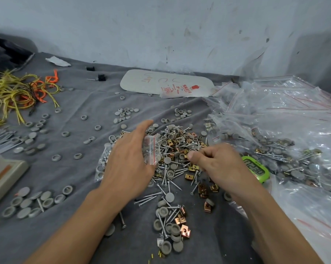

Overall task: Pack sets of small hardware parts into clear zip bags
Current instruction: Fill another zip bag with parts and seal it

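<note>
Head view, grey cloth (80,172) strewn with screws (181,147), scuffed wall (160,25)

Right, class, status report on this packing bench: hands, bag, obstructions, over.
Left hand holds small zip bag. Right hand curled over parts pile, catch unclear. Green timer close beside it.

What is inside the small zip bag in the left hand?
Grey caps and some screws show through the small zip bag, which the left hand holds. The hand covers part of it, so the rest is hidden.
</note>
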